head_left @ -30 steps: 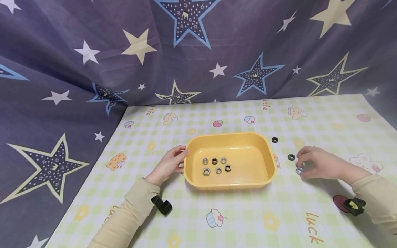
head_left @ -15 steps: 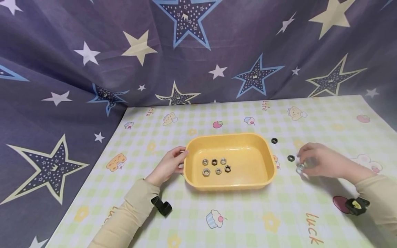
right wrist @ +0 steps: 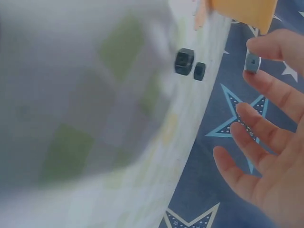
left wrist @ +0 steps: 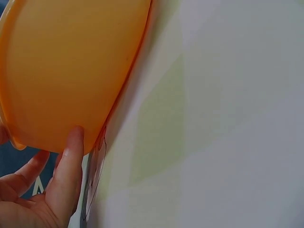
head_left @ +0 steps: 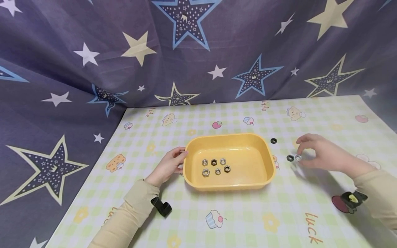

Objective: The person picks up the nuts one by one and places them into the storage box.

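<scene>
My left hand (head_left: 167, 163) grips the left end of a yellow plastic tray (head_left: 231, 186). In the left wrist view a straight digit lies along the tray's outer wall (left wrist: 71, 95). To the right of the tray, my right hand (head_left: 322, 153) pinches a silver hex nut (head_left: 298, 157) between thumb and index finger; the right wrist view shows this nut (right wrist: 252, 61) raised at the fingertips, with the other fingers spread. Just left of it lies a black nut (head_left: 290, 158) on the table, and a second black nut (head_left: 273, 141) lies farther back by the tray's corner.
Inside the tray, several silver and dark nuts (head_left: 214, 162) sit in two short rows toward its left side. A green checked cloth (head_left: 242, 220) with cartoon prints covers the table. A dark starry curtain (head_left: 198, 65) hangs behind and to the left.
My right hand has lifted the silver nut from the table and moved it slightly away from me, near the black nut. The left hand and tray stay in place.
</scene>
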